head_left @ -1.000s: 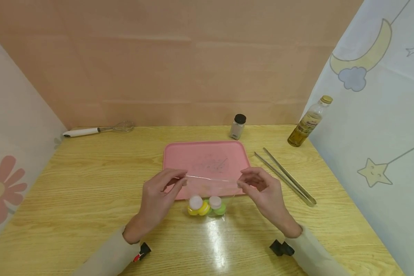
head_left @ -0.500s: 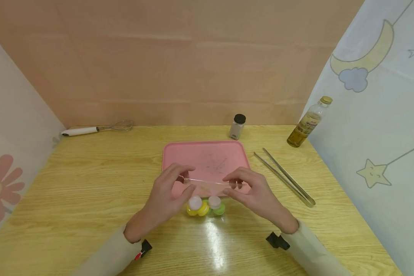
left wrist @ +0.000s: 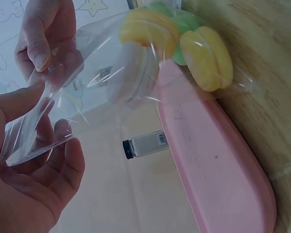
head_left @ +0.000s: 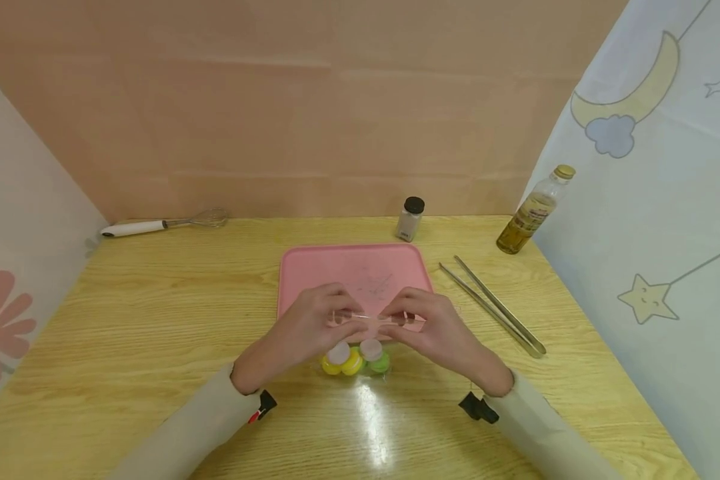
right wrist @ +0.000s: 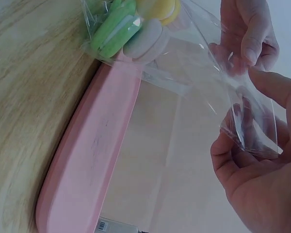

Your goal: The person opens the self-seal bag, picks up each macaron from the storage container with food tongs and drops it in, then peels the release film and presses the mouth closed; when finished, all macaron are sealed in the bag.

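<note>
A clear plastic bag (left wrist: 94,73) hangs between my two hands, its upper edge gathered in the fingers. My left hand (head_left: 312,327) grips this edge from the left, and my right hand (head_left: 441,327) grips it from the right. Their fingertips are close together in the head view. At the bag's bottom lie several macarons: yellow macarons (head_left: 352,363), green ones with one green macaron (right wrist: 117,31) nearest the right wrist camera, and pale ones such as the pale macaron (right wrist: 146,42). Parts of the bag are hard to make out.
Behind the bag lies a pink tray (head_left: 354,257) with dark marks. Metal tongs (head_left: 495,303) rest to its right. Farther back stand a black-capped jar (head_left: 411,219) and an oil bottle (head_left: 535,210). A white-handled whisk (head_left: 165,225) lies at the back left.
Both hands have moved inward along the bag's upper edge, from wide apart to nearly touching. The macarons have stayed in about the same place.
</note>
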A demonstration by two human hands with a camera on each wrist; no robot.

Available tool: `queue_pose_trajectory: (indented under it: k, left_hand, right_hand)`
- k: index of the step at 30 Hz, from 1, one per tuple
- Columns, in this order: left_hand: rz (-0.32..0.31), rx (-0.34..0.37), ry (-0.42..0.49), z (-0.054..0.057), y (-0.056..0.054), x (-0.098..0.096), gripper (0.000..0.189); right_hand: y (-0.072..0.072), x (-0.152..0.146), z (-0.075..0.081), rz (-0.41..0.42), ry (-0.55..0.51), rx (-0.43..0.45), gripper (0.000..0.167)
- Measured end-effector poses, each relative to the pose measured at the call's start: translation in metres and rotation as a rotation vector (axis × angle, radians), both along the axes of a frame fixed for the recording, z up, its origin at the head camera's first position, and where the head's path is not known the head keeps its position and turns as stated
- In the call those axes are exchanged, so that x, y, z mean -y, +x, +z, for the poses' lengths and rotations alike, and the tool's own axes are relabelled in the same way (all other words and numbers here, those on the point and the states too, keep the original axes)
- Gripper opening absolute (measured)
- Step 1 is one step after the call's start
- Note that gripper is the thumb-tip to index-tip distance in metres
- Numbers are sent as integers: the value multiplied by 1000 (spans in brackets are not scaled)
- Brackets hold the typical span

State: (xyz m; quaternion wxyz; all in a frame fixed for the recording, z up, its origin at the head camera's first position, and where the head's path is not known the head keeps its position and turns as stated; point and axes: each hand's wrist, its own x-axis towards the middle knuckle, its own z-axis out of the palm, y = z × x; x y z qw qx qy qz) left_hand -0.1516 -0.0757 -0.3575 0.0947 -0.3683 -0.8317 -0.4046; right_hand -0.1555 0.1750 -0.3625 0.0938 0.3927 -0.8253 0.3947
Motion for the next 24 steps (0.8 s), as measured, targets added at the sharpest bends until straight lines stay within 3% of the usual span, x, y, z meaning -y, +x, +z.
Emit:
queue_pose_trajectory:
  k: [10,18,24]
  left_hand:
    - [-46,-12,38,0,-2,2,5]
    - [-16,43,-1,3,-2,21,4]
    - [1,22,14,6,-1,31,7]
  right_hand:
    - [-3,12,0,47,-34,-64,11]
    - [-3,1,1,21,1,-50,7]
    - [-2,-10,0,29,5,-44,3]
